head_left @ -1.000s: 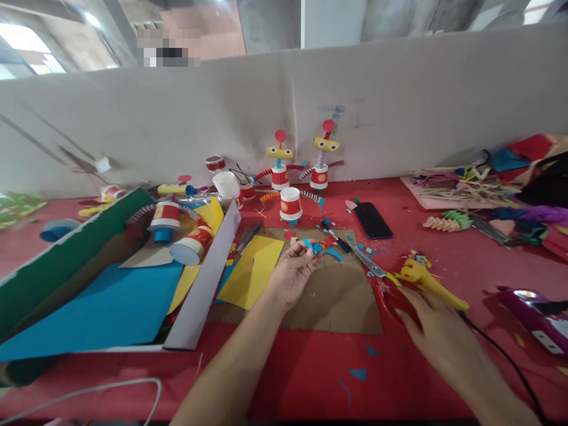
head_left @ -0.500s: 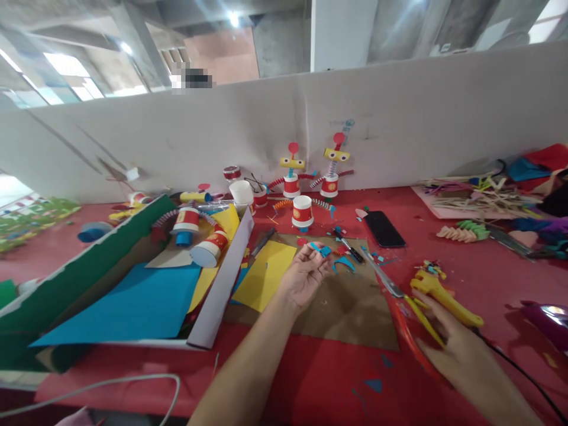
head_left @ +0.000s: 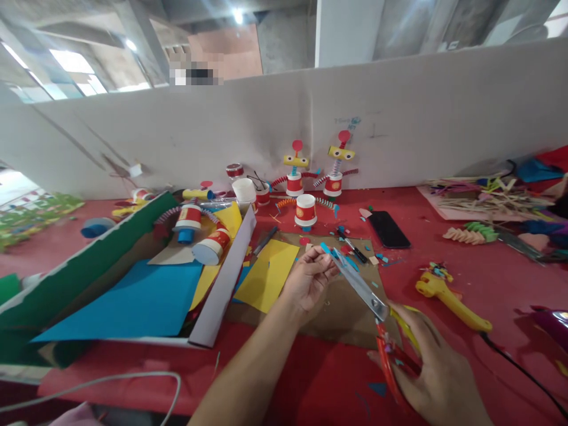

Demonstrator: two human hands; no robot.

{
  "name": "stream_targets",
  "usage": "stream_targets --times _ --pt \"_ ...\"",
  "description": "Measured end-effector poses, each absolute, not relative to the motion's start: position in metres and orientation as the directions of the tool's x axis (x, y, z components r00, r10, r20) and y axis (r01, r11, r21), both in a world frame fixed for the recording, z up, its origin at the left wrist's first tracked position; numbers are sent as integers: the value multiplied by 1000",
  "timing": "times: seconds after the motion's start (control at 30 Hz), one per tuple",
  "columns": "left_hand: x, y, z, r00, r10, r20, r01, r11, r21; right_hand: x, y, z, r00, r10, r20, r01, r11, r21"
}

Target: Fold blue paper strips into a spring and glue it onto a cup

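Note:
My left hand (head_left: 309, 279) pinches a small blue paper piece (head_left: 327, 249) above the brown cardboard mat (head_left: 341, 307). My right hand (head_left: 432, 373) grips the red and yellow handles of a pair of scissors (head_left: 368, 297). Its steel blades reach up and left to the blue piece at my left fingertips. A red paper cup with spring arms (head_left: 305, 210) stands just beyond the mat. Two finished cup robots (head_left: 294, 175) stand against the white partition.
An open box (head_left: 222, 278) at left holds blue and yellow paper (head_left: 133, 302) and cup figures. A black phone (head_left: 389, 229), a yellow glue gun (head_left: 452, 300) with its cord, a craft knife (head_left: 355, 250) and paper scraps lie on the red table (head_left: 444, 260). Craft clutter fills the far right.
My right hand picked up the scissors from beside the glue gun and brought the blades up to the blue piece. My left hand stayed over the mat holding it.

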State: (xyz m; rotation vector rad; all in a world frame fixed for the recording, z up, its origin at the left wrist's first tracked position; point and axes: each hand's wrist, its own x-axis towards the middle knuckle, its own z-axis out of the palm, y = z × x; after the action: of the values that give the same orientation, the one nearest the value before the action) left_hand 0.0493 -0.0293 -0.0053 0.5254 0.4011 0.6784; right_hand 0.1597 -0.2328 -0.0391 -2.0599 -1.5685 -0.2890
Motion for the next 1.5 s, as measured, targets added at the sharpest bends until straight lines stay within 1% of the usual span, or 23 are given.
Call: stream_targets --times 0.13,0.27,0.53,0.7,0.87,1.1,1.2,1.3,1.4,1.5 --pt "49 -31 -5 716 678 -168 -479 652 587 162 -232 -40 271 813 515 958 -174 -228" --pt "49 -32 -4 717 678 -165 -482 652 586 163 -231 -40 250 802 542 964 -156 -215" --pt "47 -35 0 716 679 -166 -475 647 596 162 -231 -40 252 803 541 958 -129 -256" --pt "47 -36 1 714 677 -177 -469 651 596 163 -231 -42 239 791 563 966 -133 -223" --pt "46 -35 -1 718 672 -184 -461 656 597 166 -231 -44 225 808 545 967 -116 -227" --pt "48 -35 0 701 682 -210 -456 655 603 165 -234 -46 259 822 508 950 -120 -290" --pt "47 -35 1 696 685 -215 -466 659 590 167 -235 -49 314 808 498 930 -157 -331" --pt "46 -34 3 714 668 -211 -472 682 559 177 -232 -52 416 799 433 895 -275 -353" --pt "44 -34 4 769 621 -155 -472 714 518 192 -224 -56 511 801 312 853 -427 -302" --pt "42 -35 4 810 572 -131 -445 744 499 202 -217 -59 521 820 238 851 -478 -218"
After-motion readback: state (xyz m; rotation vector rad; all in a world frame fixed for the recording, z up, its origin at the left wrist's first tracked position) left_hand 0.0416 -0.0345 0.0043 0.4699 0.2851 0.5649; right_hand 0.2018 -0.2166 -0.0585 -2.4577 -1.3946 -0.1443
